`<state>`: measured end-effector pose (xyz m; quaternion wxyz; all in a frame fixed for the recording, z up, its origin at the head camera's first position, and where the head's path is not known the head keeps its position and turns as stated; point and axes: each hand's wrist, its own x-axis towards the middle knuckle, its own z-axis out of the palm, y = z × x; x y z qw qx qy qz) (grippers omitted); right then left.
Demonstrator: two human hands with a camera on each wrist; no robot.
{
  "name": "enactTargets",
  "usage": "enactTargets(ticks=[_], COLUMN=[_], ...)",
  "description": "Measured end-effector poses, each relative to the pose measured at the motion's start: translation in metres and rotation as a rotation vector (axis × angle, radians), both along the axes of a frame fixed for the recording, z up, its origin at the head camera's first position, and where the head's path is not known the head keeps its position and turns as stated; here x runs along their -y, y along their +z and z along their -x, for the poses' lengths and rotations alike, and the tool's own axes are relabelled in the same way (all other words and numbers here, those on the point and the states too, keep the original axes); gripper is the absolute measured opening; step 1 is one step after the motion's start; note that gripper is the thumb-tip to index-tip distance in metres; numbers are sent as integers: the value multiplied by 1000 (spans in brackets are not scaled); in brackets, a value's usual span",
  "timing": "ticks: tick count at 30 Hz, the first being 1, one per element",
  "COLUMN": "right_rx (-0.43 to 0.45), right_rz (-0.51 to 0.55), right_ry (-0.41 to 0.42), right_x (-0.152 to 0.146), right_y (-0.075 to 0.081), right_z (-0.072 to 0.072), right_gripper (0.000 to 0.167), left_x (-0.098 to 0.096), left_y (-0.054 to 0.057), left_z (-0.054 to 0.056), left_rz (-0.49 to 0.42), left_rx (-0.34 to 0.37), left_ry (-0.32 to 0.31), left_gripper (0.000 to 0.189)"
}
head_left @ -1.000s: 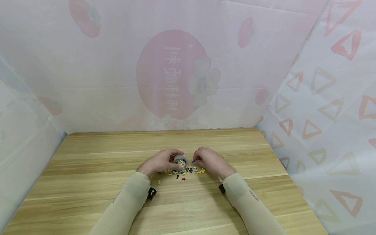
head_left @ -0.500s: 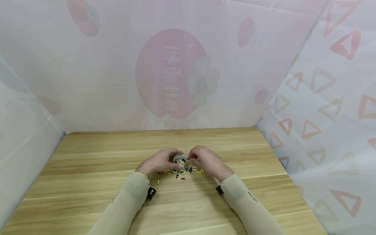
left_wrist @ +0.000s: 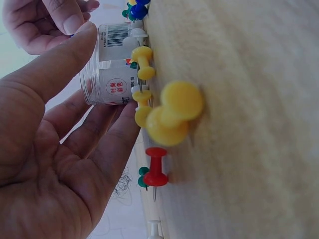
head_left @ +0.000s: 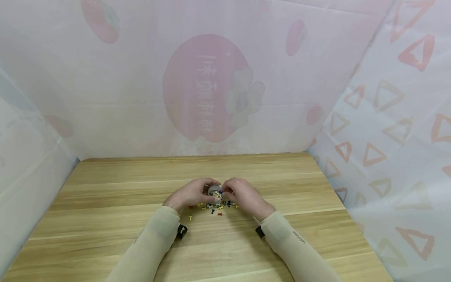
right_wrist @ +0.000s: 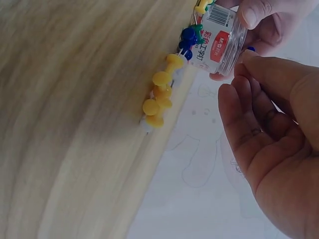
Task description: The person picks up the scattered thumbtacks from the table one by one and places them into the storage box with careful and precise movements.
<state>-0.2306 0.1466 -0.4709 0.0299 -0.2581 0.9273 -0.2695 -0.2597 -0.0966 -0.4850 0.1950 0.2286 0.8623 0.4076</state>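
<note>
A small clear jar (left_wrist: 112, 74) with a barcode label stands on the wooden table, and my left hand (head_left: 192, 194) grips it with thumb and fingers around its sides. Colourful push pins show inside through its mouth in the head view. My right hand (head_left: 246, 197) is at the jar's rim. Between its thumb and index finger it pinches a blue push pin (right_wrist: 251, 49), mostly covered by the fingertips. Loose push pins lie around the jar: yellow ones (right_wrist: 162, 78) on the right, blue ones (right_wrist: 188, 36) close by, and a red one (left_wrist: 156, 167) towards the left.
The wood-grain table (head_left: 141, 172) extends around both hands. A lone yellow push pin (head_left: 190, 218) and a red one (head_left: 220, 214) lie nearer the person. Printed cloth walls (head_left: 141, 98) enclose the table at the back and sides.
My right hand has moved left with the blue push pin, from beside the scattered pins to the jar's mouth. The left hand and jar have stayed in place.
</note>
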Motion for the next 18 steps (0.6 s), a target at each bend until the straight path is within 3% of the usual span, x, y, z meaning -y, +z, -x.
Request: enactTargets(ticks=[11, 18], right_rx=[0, 54], right_rz=[-19, -33], right_ry=[6, -12], right_x=[-3, -14], right_y=[1, 7], right_z=[1, 4], right_gripper=[14, 15], left_x=[-1, -1], left_y=[0, 2], left_z=[0, -1], left_rz=[-1, -18], left_rx=[-7, 26], left_ry=[-7, 6], left_gripper=[62, 65])
